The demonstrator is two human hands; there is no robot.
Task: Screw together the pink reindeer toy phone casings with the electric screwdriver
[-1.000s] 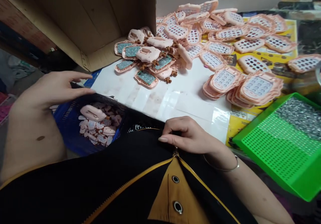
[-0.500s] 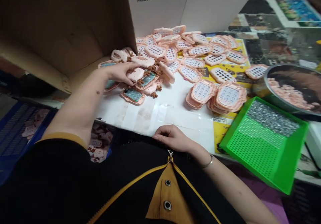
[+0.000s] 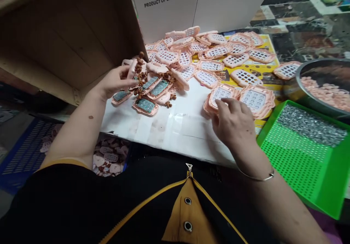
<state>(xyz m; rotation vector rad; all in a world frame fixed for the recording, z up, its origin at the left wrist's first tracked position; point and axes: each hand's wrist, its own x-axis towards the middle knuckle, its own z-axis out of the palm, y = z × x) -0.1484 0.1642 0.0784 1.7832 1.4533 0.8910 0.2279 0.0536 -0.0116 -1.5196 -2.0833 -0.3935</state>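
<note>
My left hand, at the left of the table, pinches a pink plastic shell with brown trim, tilted up off a heap. Around it lie similar shells with green circuit boards, such as one shell near the table edge. My right hand is closed at the near edge of a pink keypad cover on top of a small stack; the thumb is at the rim, partly hidden. Just right of it stands another stack of pink covers with grid-marked centres.
Many pink covers with holes spread behind. A cardboard box lies open at left. A green tray of small metal pieces and a metal bowl of pink parts stand right. Below left is a blue crate.
My right hand has moved from the table's front edge up and right to the stacked covers. My left hand has lifted a shell from the heap and drawn it slightly left.
</note>
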